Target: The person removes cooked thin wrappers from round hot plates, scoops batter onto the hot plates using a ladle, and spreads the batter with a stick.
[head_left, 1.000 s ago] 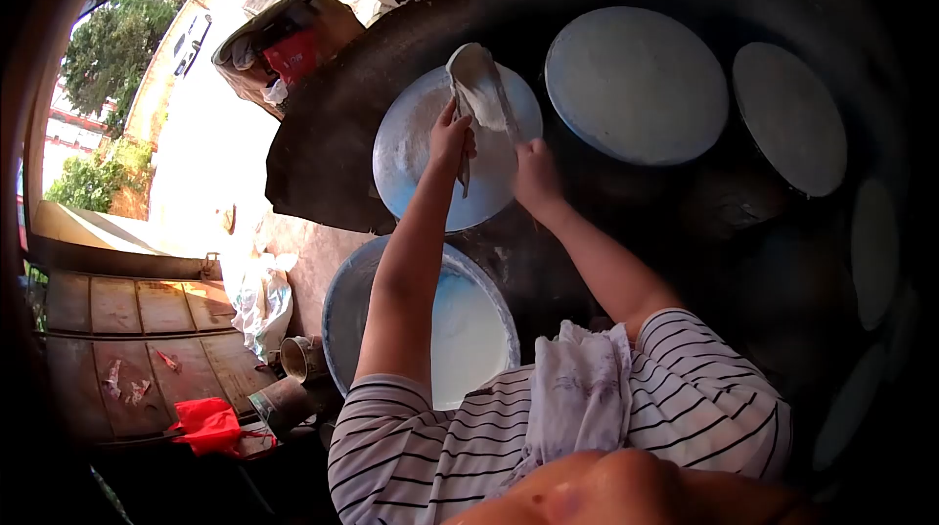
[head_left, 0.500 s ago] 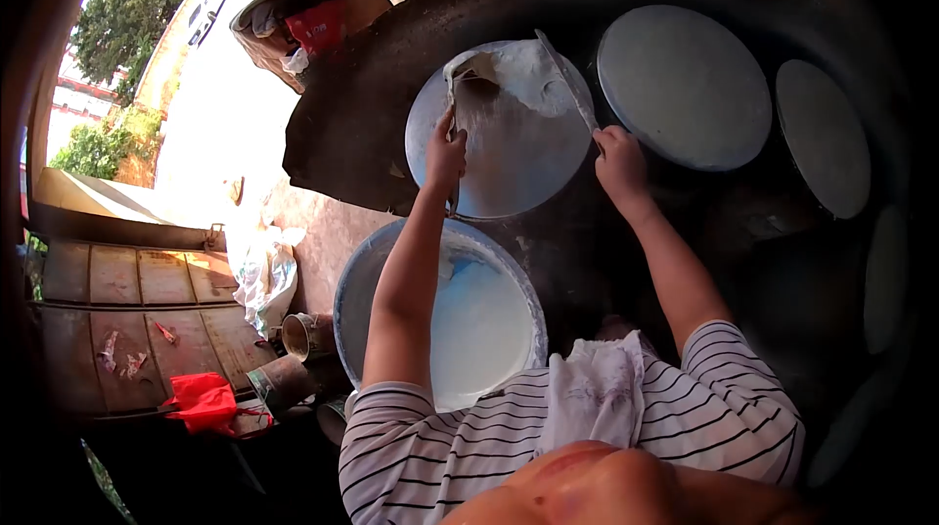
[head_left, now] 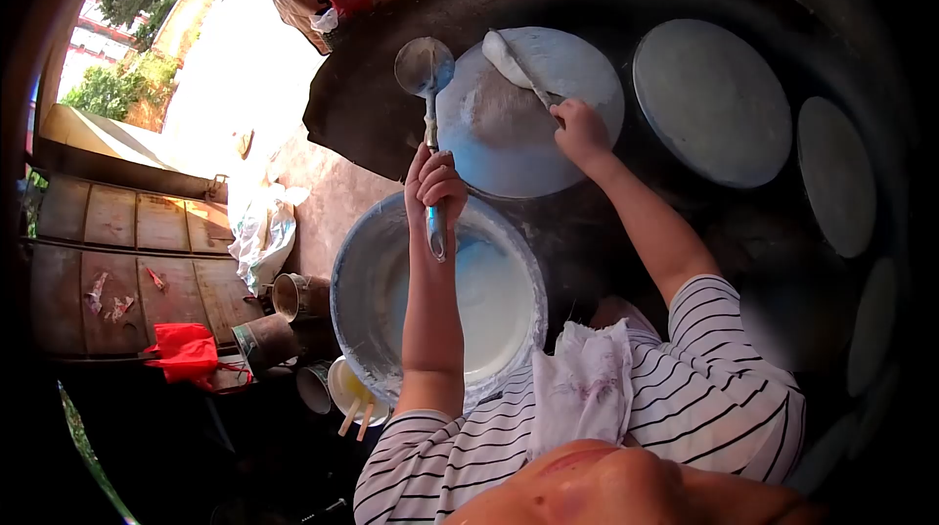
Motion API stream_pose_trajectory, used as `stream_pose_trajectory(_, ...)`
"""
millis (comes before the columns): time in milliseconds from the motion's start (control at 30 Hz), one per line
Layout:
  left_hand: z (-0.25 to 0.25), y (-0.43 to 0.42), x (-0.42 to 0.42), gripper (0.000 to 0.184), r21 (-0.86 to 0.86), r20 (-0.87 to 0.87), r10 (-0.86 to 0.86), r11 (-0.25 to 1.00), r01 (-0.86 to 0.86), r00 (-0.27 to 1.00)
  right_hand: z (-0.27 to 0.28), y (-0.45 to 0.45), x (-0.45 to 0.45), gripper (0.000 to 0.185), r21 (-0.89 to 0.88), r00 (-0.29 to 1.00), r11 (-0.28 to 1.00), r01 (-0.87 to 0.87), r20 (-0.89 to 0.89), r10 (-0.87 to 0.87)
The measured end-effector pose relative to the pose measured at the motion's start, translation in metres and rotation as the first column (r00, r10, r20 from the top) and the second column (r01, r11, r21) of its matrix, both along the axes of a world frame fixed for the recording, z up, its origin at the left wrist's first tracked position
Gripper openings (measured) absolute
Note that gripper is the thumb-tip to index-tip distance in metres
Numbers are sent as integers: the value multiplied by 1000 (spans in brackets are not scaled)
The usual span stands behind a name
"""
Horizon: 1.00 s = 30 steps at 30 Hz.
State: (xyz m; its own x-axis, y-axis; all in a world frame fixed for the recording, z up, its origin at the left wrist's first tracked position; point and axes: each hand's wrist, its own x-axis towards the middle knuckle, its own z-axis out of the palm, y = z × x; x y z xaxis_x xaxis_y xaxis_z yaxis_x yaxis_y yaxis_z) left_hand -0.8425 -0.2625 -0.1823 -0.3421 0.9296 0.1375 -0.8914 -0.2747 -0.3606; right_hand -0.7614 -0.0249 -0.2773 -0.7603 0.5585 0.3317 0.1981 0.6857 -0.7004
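My left hand is wrapped round the handle of a metal ladle. The bowl of the ladle points away from me, just left of a round griddle plate. In my right hand is a long thin spatula, its blade over the far part of that plate. White batter is gathered in a thick mass along the blade. The plate's surface looks mostly bare, with a brownish patch. Below my left hand and forearm stands a large basin of white liquid batter.
More round plates coated in white curve round to the right, one of them a paler disc. A dark raised rim runs behind them. Buckets, a red bag and a white tub with sticks lie at left.
My left hand has pulled back from the plate toward me, and the ladle now shows fully. The right hand and spatula moved left; the spread batter sheet is now bunched on the blade.
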Motion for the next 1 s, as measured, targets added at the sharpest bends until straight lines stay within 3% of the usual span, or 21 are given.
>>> stream_pose_trajectory(67,12,5,16,43,-95,-92,58,993,-66,994,17,27,35,26,105,998,994,-39,-48,45)
stream_pose_trajectory(167,-1,13,23,44,-225,-114,149,959,-171,982,-22,81,45,22,161,999,986,46,-36,-41)
stream_pose_trajectory(233,-7,36,22,45,-218,-5,160,963,-158,987,-11,83,23,16,178,982,966,-187,75,176)
stream_pose_trajectory(267,-14,40,25,45,-229,-7,185,956,-182,983,-4,73,10,14,20,985,985,-172,28,171)
stream_pose_trajectory(300,-20,40,29,44,-204,-62,186,959,-195,980,-3,76,-1,15,44,975,974,-222,5,222)
stream_pose_trajectory(400,-10,42,47,43,-421,-215,353,808,-412,911,-5,74,-17,20,33,931,931,-364,7,364)
stream_pose_trajectory(467,-4,45,61,32,-433,-267,400,763,-480,877,7,80,-10,23,-46,864,869,-492,91,495)
stream_pose_trajectory(567,16,54,81,24,-475,-408,438,647,-596,801,14,92,3,24,-18,808,808,-589,26,589)
stream_pose_trajectory(633,23,59,83,30,-535,-528,389,538,-651,755,11,128,-9,25,-11,724,727,-686,-114,681)
stream_pose_trajectory(667,26,67,83,31,-559,-566,369,484,-673,737,21,139,-12,26,-168,817,800,-577,-93,569)
stream_pose_trajectory(700,29,75,83,33,-576,-604,354,426,-698,714,9,155,-28,24,-31,874,883,-468,-166,457)
stream_pose_trajectory(767,33,94,83,38,-621,-671,320,250,-743,669,6,162,-56,22,47,839,839,-543,88,538)
stream_pose_trajectory(833,32,100,84,42,-613,-753,218,114,-782,621,12,133,-55,21,65,737,735,-675,95,669)
stream_pose_trajectory(867,35,100,88,48,-618,-748,237,94,-781,620,13,122,-44,21,-9,714,715,-699,38,699)
stream_pose_trajectory(967,40,71,106,54,-614,-787,85,-14,-789,611,13,128,-10,24,-95,650,653,-751,62,757)
stream_pose_trajectory(1000,45,68,113,58,-587,-808,-7,-59,-807,588,13,141,-8,28,-219,615,614,-758,71,785)
